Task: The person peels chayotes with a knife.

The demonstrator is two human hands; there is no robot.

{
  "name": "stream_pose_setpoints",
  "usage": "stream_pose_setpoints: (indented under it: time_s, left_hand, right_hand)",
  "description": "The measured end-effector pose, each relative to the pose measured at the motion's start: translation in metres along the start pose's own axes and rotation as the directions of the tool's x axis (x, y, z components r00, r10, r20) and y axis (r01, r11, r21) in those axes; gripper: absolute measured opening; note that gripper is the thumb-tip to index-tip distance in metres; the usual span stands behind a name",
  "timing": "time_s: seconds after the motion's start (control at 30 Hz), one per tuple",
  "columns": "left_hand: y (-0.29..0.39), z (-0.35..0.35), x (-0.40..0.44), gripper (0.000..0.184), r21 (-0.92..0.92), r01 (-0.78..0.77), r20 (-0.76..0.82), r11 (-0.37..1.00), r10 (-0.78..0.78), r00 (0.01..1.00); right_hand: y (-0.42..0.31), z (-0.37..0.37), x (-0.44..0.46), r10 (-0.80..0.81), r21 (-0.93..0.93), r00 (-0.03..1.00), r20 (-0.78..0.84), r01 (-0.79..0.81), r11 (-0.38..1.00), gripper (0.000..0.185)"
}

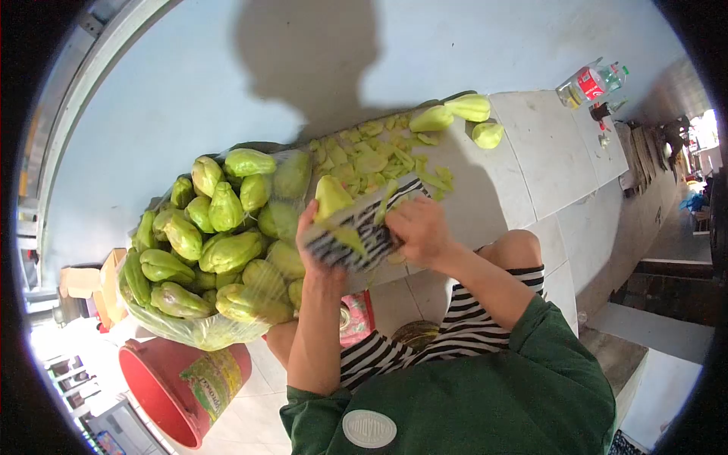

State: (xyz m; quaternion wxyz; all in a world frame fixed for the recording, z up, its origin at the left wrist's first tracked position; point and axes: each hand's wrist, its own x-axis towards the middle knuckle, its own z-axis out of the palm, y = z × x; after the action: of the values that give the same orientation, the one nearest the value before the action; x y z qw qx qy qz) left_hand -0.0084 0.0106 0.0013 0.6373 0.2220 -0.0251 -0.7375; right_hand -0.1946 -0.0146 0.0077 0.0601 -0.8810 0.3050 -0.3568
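Observation:
My left hand (315, 246) is closed around a pale, partly peeled chayote (331, 196), held up in front of my knees. My right hand (418, 230) is closed on a broad-bladed knife (360, 231). Its wide, shiny blade seems to mirror my striped shorts and lies across the chayote's near side; the handle is hidden in my fist. A strip of green peel (387, 199) hangs by the blade near my right fingers. Behind my hands, a spread of peelings (371, 161) covers the tiled ledge. Several peeled chayotes (466, 108) lie at its far end.
A large clear plastic bag (205, 334) full of unpeeled green chayotes (226, 208) stands at left. Below it is a tilted red bucket (144, 387). Plastic bottles (591, 82) are by the wall at upper right. A pink packet (356, 315) lies between my legs.

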Motion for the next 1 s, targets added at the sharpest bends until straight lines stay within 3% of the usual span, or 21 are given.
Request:
stream_pose_setpoints:
  time_s: [0.03, 0.07, 0.17, 0.27, 0.37, 0.53, 0.57, 0.6, 0.67, 0.8, 0.9, 0.97, 1.0]
  left_hand:
    - [-0.002, 0.009, -0.004, 0.052, 0.099, -0.086, -0.143, 0.991, 0.100, 0.985]
    - [0.000, 0.009, -0.005, 0.052, 0.099, -0.086, -0.142, 0.991, 0.099, 0.985]
    - [0.004, 0.010, -0.007, 0.050, 0.057, -0.086, -0.086, 0.995, 0.091, 0.992]
    - [0.005, 0.011, -0.008, 0.052, 0.145, -0.066, -0.034, 0.987, 0.071, 0.997]
    - [0.007, 0.002, -0.005, 0.053, 0.120, -0.020, -0.072, 0.993, 0.029, 0.997]
    - [0.007, 0.012, -0.004, 0.052, 0.154, -0.018, -0.015, 0.988, 0.021, 1.000]
    - [0.001, 0.020, -0.009, 0.054, 0.179, -0.077, -0.117, 0.981, 0.099, 0.988]
    - [0.002, 0.015, -0.009, 0.054, 0.182, -0.072, -0.115, 0.981, 0.094, 0.989]
    - [0.010, 0.000, -0.007, 0.055, 0.165, -0.013, 0.129, 0.986, -0.009, 0.992]
    - [0.007, 0.007, -0.010, 0.057, 0.223, -0.056, -0.034, 0.973, 0.065, 0.997]
    - [0.009, 0.009, -0.012, 0.053, 0.247, -0.020, 0.001, 0.969, 0.020, 1.000]
    - [0.008, 0.005, -0.013, 0.051, 0.259, 0.001, -0.048, 0.966, 0.012, 0.999]
    - [0.009, 0.008, -0.012, 0.051, 0.262, 0.000, -0.041, 0.965, 0.011, 0.999]
  right_hand:
    - [0.006, 0.006, -0.003, 0.120, 0.038, 0.993, 0.018, -0.121, 0.992, 0.022]
    - [0.009, 0.009, -0.005, 0.236, 0.075, 0.971, 0.040, -0.239, 0.968, 0.026]
    - [0.011, 0.009, -0.004, 0.269, 0.090, 0.958, 0.097, -0.277, 0.957, 0.027]
    - [0.004, -0.003, 0.002, 0.139, 0.129, 0.984, 0.112, -0.153, 0.980, 0.023]
    - [0.000, -0.005, 0.003, 0.096, 0.137, 0.993, 0.074, -0.105, 0.985, 0.023]
    - [0.003, -0.006, 0.001, 0.129, 0.135, 0.987, 0.093, -0.140, 0.981, 0.020]
    - [0.004, -0.005, -0.002, 0.182, 0.111, 0.977, 0.114, -0.194, 0.975, 0.019]
    - [0.007, -0.003, -0.003, 0.187, 0.108, 0.976, 0.110, -0.199, 0.974, 0.019]
    - [0.015, 0.000, -0.001, 0.380, 0.115, 0.903, 0.199, -0.407, 0.906, 0.020]
    - [0.005, -0.012, 0.002, 0.257, 0.176, 0.940, 0.223, -0.298, 0.938, 0.020]
    - [0.005, -0.008, 0.003, 0.191, 0.130, 0.959, 0.207, -0.221, 0.967, 0.018]
    - [0.015, 0.001, 0.007, 0.550, 0.033, 0.775, 0.312, -0.587, 0.809, 0.016]
    - [0.016, -0.001, 0.008, 0.551, 0.032, 0.777, 0.306, -0.587, 0.809, 0.016]
